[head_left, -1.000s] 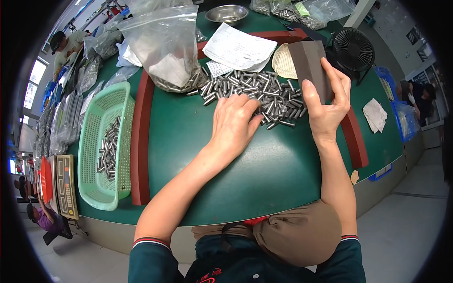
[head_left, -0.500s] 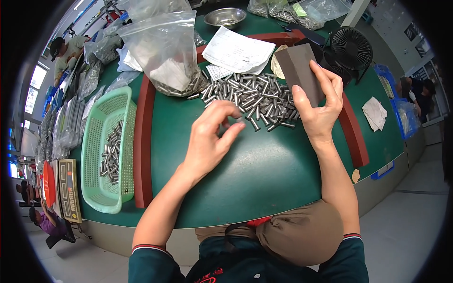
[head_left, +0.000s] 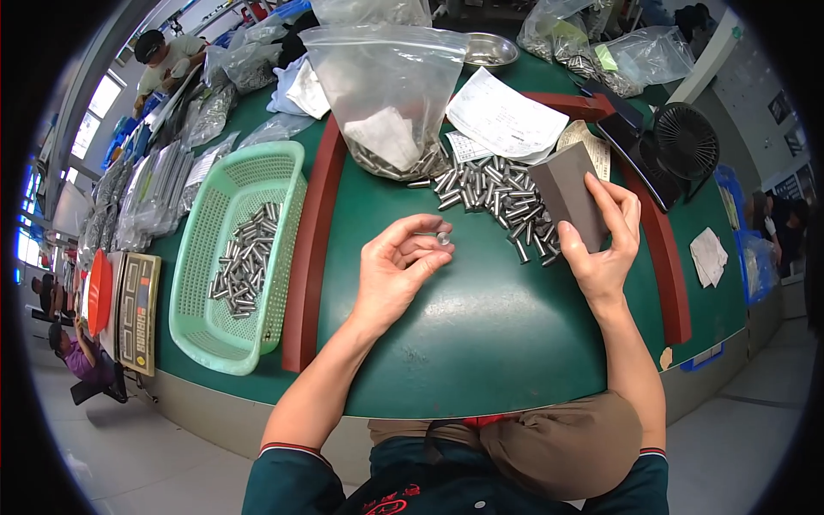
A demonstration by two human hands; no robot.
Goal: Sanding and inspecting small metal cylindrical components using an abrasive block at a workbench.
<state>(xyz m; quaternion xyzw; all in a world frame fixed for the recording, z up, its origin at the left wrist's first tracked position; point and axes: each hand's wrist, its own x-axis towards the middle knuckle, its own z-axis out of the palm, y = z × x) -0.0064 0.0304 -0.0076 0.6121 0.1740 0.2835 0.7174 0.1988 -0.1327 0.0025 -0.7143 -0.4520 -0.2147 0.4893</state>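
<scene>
My left hand (head_left: 396, 268) is above the green tabletop, thumb and fingers closed on a metal pin (head_left: 443, 239) whose round end faces up. In my right hand (head_left: 605, 249) is a dark brown rectangular block (head_left: 568, 190), gripped along its side and tilted. Beyond the hands a pile of short silver-grey metal pins (head_left: 491, 190) lies loose on the table, and the block hides part of it. To the left stands a light green plastic basket (head_left: 202, 330) with more such pins on its bottom.
Red-brown strips (head_left: 311, 257) border the work area. Behind the pile are a clear bag of pins (head_left: 386, 94), paper sheets (head_left: 506, 112) and a steel bowl (head_left: 491, 50). A black fan (head_left: 687, 144) and a cloth (head_left: 708, 257) stand right; a scale (head_left: 137, 313) sits far left.
My left hand has drawn back from the pile with a pin between its fingers. The block stays in my right hand. The view has swung left, shifting the scene rightward.
</scene>
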